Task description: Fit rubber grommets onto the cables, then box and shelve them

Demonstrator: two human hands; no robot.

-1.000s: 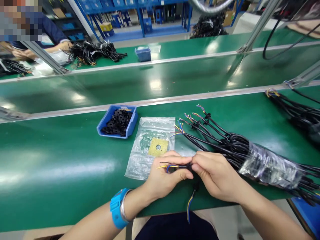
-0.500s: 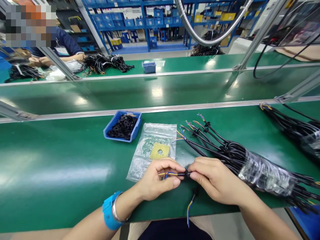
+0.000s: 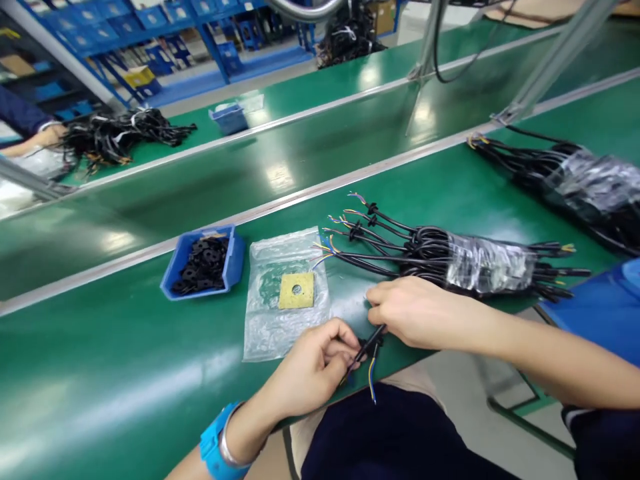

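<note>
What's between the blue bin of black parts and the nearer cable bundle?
In the head view, a clear plastic bag lies between them, with a yellow plate on or inside it.

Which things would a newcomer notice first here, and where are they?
Probably the blue wristband, low in the picture, left of centre. Next come the yellow square, on or in the clear bag beyond the left hand, and the nearer cable bundle, wrapped in plastic, just beyond the right hand.

Background: far green bench [image 3: 300, 87], blue shelving [image 3: 213, 52] beyond.
Small blue bin [image 3: 231, 121] on bench, right of black cable heap [image 3: 123, 137].
</note>
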